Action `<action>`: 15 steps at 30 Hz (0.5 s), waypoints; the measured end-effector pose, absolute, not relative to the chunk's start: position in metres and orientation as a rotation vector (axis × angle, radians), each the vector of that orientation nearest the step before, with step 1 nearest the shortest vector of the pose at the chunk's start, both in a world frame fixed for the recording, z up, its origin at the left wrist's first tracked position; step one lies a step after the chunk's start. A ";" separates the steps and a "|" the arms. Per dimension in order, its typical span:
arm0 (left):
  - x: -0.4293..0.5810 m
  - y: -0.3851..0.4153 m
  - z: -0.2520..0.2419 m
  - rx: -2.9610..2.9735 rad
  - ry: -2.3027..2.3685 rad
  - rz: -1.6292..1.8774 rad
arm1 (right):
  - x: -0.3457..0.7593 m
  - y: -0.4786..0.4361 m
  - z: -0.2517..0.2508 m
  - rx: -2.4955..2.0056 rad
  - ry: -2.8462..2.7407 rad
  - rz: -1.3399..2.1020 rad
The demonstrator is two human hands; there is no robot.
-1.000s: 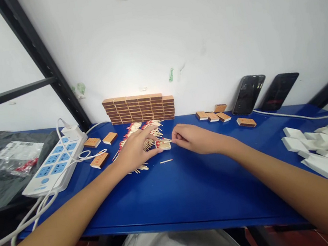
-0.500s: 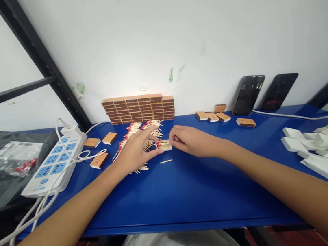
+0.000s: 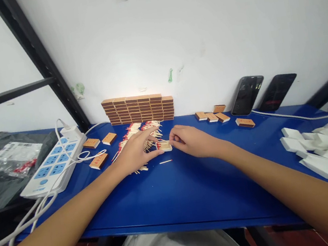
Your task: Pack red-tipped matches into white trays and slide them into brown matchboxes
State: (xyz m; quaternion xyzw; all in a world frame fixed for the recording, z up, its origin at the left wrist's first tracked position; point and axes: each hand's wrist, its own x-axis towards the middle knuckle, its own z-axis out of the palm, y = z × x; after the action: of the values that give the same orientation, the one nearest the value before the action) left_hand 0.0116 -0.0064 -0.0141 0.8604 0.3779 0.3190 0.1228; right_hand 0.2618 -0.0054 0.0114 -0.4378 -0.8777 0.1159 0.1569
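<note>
A small white matchbox tray (image 3: 168,149) holds red-tipped matches on the blue tabletop. My left hand (image 3: 135,150) arches over the match pile, fingers and thumb spread apart. Its thumb touches the tray's near left corner. At the tray's right end is my right hand (image 3: 191,140), fingers curled and pinched together. Whatever lies between those fingertips is hidden. A big heap of loose matches (image 3: 132,131) spreads behind and under my left hand, partly covered by it. One single match (image 3: 166,161) lies in front of the tray.
Stacked matchboxes (image 3: 137,109) stand against the wall. Loose matchboxes lie left (image 3: 98,161) and right (image 3: 245,122). A power strip (image 3: 52,162) with white cables sits left. White empty trays (image 3: 324,148) are piled right. Two phones (image 3: 246,95) lean on the wall.
Both hands stay nearly in place. The matches in the tray show a little more plainly, and the whole view has shifted very slightly.
</note>
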 end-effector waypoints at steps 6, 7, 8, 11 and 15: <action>0.011 -0.005 -0.015 2.488 1.105 0.929 | 0.259 -0.007 0.009 -1.225 -2.518 0.352; 0.011 -0.005 -0.015 2.484 1.106 0.924 | 0.259 -0.008 0.009 -1.224 -2.512 0.351; 0.011 -0.005 -0.015 2.482 1.108 0.918 | 0.258 -0.008 0.009 -1.226 -2.505 0.350; 0.012 -0.006 -0.014 2.477 1.114 0.918 | 0.258 -0.008 0.008 -1.226 -2.491 0.348; 0.012 -0.006 -0.013 2.455 1.105 0.906 | 0.259 -0.008 0.007 -1.228 -2.487 0.348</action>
State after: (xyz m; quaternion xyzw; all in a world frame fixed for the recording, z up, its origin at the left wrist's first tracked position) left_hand 0.0116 -0.0061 -0.0128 0.8545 0.3847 0.3154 0.1496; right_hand 0.2585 -0.0078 0.0070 -0.4328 -0.8764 0.1227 0.1721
